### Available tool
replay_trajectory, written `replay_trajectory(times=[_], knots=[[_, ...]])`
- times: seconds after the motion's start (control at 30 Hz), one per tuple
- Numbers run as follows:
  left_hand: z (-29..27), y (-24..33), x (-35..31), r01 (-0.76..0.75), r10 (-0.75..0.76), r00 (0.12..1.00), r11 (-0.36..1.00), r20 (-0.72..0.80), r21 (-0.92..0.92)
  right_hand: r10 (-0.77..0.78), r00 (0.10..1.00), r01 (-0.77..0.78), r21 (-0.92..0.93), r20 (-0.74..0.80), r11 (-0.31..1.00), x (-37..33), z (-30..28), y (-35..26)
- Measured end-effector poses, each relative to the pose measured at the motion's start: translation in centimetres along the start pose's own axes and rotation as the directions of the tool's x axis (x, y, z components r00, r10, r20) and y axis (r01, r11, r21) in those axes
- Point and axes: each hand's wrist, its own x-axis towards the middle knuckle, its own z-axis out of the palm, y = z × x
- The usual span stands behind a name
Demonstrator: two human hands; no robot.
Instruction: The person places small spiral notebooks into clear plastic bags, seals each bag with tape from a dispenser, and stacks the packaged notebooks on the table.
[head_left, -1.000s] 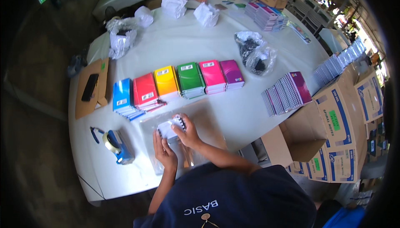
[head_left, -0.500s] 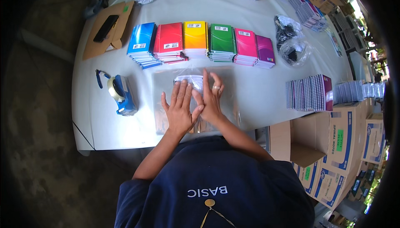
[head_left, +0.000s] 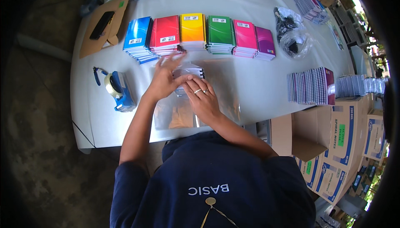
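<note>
In front of me lies a small white stack with dark marks along its edge [head_left: 193, 70], partly hidden by my hands; what kind of thing it is I cannot tell. It rests on clear plastic sheets [head_left: 223, 84] spread on the table. At its left side, my left hand [head_left: 166, 79] has its fingers spread, their tips blurred and raised toward the red notebooks. My right hand [head_left: 203, 101], with rings on it, lies over the stack's near part, fingers stretched out flat. The two hands meet at the left thumb and right fingertips.
Stacks of blue, red, yellow, green, pink and purple spiral notebooks [head_left: 192, 32] stand in a row beyond the sheets. A blue tape dispenser [head_left: 121, 90] is at left, near cardboard with a black phone [head_left: 101, 25]. More notebooks [head_left: 310, 87] and an open carton [head_left: 308, 134] stand at right.
My left hand has lifted and moved left and away from me, fingers opening wider. My right hand has turned inward over the stack, its fingers lowered from pointing away.
</note>
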Motion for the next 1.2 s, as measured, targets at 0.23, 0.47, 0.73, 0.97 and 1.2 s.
replay_trajectory(times=[0.23,0.47,0.73,0.97,1.2], knots=[[2.6,0.8,-2.7,-0.174,0.159,0.968,0.983,-0.195,-0.065,0.072,0.997,-0.072,0.024,-0.003,0.997,0.1,0.6,-0.3],[2.5,2.0,-3.7,-0.142,0.148,0.981,0.988,-0.123,0.056,0.279,0.889,-0.078,0.480,-0.363,0.874,0.0,2.6,0.6],[-0.8,1.9,-7.4,-0.093,0.166,0.924,0.971,-0.344,0.219,0.177,0.974,-0.103,0.418,-0.141,0.903,0.2,0.8,2.5],[-9.2,-9.6,-13.9,0.839,-0.990,0.113,0.141,-0.085,-0.526,0.166,0.968,-0.073,0.421,-0.189,0.904,0.4,0.8,2.3],[-10.4,-12.6,-17.5,0.665,-0.864,0.479,0.243,0.155,-0.706,0.126,0.977,-0.050,0.391,-0.171,0.919,0.4,0.8,2.2]])
